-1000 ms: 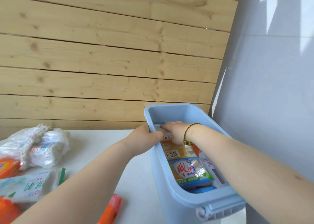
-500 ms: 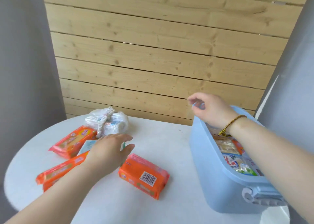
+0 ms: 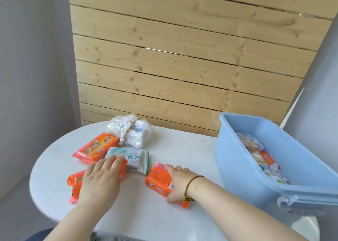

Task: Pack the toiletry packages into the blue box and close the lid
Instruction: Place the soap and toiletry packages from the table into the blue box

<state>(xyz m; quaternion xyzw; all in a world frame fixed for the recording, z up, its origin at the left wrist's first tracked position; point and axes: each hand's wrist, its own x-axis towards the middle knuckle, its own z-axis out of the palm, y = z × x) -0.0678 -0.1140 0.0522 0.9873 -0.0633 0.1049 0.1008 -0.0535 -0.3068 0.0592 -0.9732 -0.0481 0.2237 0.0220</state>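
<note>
The left hand (image 3: 99, 183) lies flat-fingered on the left orange pack (image 3: 75, 184); the right hand (image 3: 180, 182) grips the middle orange pack (image 3: 158, 179); the blue box (image 3: 237, 167) stands lidless on the counter (image 3: 173, 149), part-filled.

Both forearms are bare to the bottom edge of the view, and the left hand (image 3: 98, 182) and right hand (image 3: 180, 182) are bare too. The right wrist wears a thin braided cord bracelet (image 3: 192, 180), dark with yellow-gold strands, knotted on the underside. A patch of dark blue clothing (image 3: 38, 234) shows at the lower left.
</note>
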